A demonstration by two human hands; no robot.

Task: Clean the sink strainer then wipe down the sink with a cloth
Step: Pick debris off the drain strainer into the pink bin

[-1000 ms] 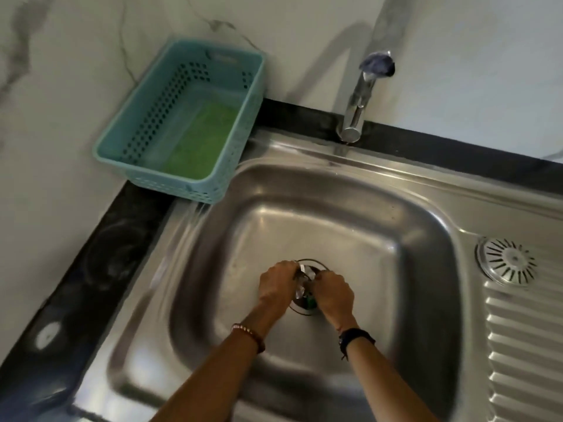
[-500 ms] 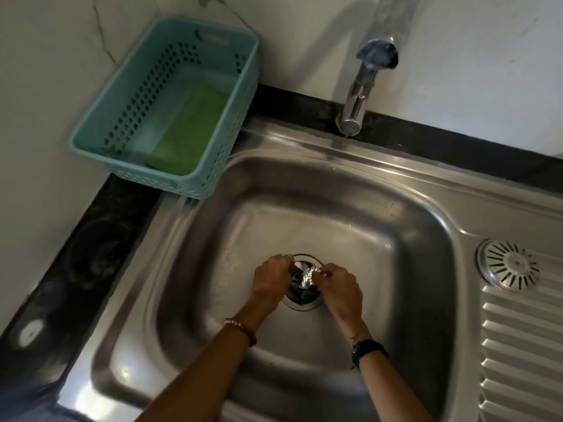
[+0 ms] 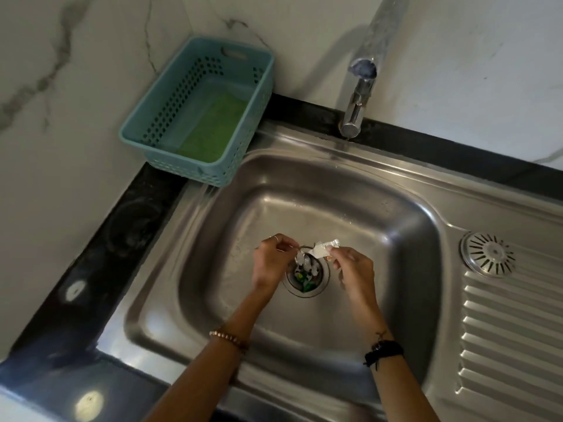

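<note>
While both hands work over drain, steel sink (image 3: pixel 304 190) basin sits mid-frame, brushed, dull-glossy, rounded corners. Teal perforated plastic basket (image 3: pixel 170 117) at 11 o'clock on black desk (image 3: pixel 100 254), green cloth (image 3: pixel 213 129) flat inside, parked for wiping step later. Strainer (image 3: pixel 306 277) at basin's 6 o'clock, round, clogged with green and white scraps. Left hand (image 3: pixel 272 260) grip pinched on thin metal piece, likely strainer handle. Right hand (image 3: pixel 353 269) grip pinched on crinkled white wrapper (image 3: pixel 324 248), lifted clear.
</note>
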